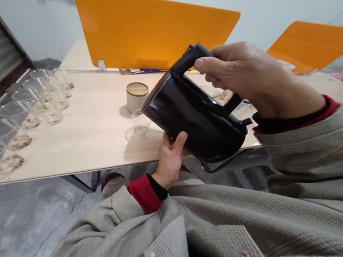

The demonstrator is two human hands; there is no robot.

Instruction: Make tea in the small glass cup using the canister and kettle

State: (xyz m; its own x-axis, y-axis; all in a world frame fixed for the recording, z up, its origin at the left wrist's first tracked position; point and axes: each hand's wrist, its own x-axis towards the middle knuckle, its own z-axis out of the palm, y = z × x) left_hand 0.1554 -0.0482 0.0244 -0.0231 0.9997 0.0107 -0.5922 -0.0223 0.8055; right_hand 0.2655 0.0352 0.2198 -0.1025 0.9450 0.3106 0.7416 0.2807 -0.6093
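Note:
A black electric kettle (193,112) is tilted with its spout end down toward the left, over a small clear plastic cup (140,122) on the wooden table (93,128). My right hand (248,79) is wrapped round the kettle's handle, thumb on top. My left hand (171,156) presses against the kettle's lower side from below, fingers curled on its body. A white canister with a wooden lid (136,96) stands just behind the cup.
Several clear plastic cups (23,119) with dark grains at the bottom stand in a row along the table's left edge. Orange dividers (142,28) rise at the table's back and right. Grey concrete floor lies below left.

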